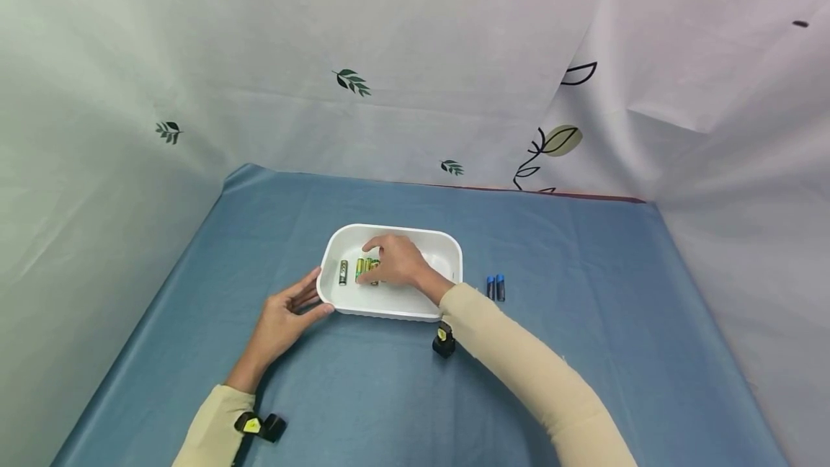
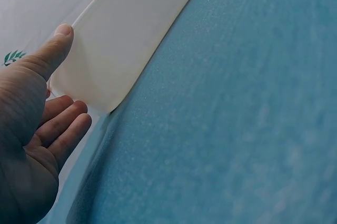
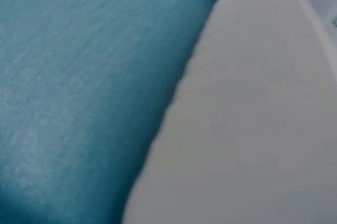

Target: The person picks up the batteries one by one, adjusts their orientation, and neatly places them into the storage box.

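Observation:
A white tray (image 1: 402, 303) lies on the blue cloth. In the head view several green-and-gold batteries stand out in it, one battery (image 1: 343, 272) apart at the left, the others side by side under my right hand (image 1: 400, 261). That hand reaches in over the right part of the tray, thumb and forefinger spread about the battery group. My left hand (image 1: 282, 319) is at the tray's left end, thumb by the near corner and fingers along the end wall. In the left wrist view the thumb (image 2: 55, 50) lies straight against the rim. The right wrist view shows only the tray's outer wall, without the right hand.
Two dark batteries with blue ends (image 1: 496, 287) lie on the blue cloth (image 1: 583, 352), right of the tray. White sheets with a leaf print (image 1: 353, 82) rise behind and at both sides. Black wrist cameras (image 1: 444, 341) sit at both sleeves.

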`<state>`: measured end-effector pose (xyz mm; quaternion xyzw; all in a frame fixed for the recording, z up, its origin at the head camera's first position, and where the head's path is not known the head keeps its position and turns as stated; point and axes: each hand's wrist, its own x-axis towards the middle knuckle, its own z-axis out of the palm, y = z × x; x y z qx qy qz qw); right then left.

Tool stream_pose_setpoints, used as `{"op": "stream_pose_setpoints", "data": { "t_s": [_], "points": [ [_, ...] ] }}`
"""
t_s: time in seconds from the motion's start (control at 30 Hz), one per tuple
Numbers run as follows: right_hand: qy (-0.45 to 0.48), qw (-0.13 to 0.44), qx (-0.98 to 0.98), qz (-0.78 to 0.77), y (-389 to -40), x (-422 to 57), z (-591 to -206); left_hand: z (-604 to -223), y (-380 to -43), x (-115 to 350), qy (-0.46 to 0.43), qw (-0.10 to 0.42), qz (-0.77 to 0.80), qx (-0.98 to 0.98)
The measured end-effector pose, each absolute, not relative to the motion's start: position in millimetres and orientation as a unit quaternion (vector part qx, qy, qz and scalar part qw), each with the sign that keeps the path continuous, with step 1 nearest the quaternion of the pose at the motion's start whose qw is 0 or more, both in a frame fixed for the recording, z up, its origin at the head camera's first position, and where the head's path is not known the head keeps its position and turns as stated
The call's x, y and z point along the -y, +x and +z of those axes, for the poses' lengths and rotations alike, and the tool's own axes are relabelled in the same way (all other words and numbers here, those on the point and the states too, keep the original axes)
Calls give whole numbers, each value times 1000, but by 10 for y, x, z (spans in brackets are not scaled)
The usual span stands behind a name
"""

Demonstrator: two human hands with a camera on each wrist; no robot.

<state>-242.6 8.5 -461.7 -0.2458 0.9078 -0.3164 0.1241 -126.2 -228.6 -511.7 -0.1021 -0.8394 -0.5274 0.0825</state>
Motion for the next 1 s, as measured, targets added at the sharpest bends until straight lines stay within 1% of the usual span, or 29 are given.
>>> {"op": "stream_pose_setpoints", "data": {
  "t_s": [0.17, 0.37, 0.47, 0.6, 0.73, 0.83, 1.0],
  "points": [
    [-258, 108, -884, -374, -2386, -291, -4411, -5117, -1259, 2279, -103, 85, -529, 838],
    [-264, 48, -880, -392, -2292, -707, -4163, -5111, -1261, 2275, -103, 86, -530, 837],
    [-249, 27, -886, -390, -2256, -968, -4091, -5108, -1258, 2278, -104, 87, -530, 837],
    [-217, 14, -897, -386, -2221, -1327, -4022, -5109, -1257, 2272, -103, 87, -532, 836],
    [-199, -5, -905, -376, -2178, -1692, -4018, -5128, -1265, 2261, -100, 84, -529, 839],
    [-191, -14, -911, -365, -2123, -1975, -4088, -5144, -1270, 2255, -102, 81, -527, 840],
    [-188, -4, -919, -346, -2047, -2326, -4309, -5143, -1270, 2270, -105, 90, -527, 838]
  ]
}}
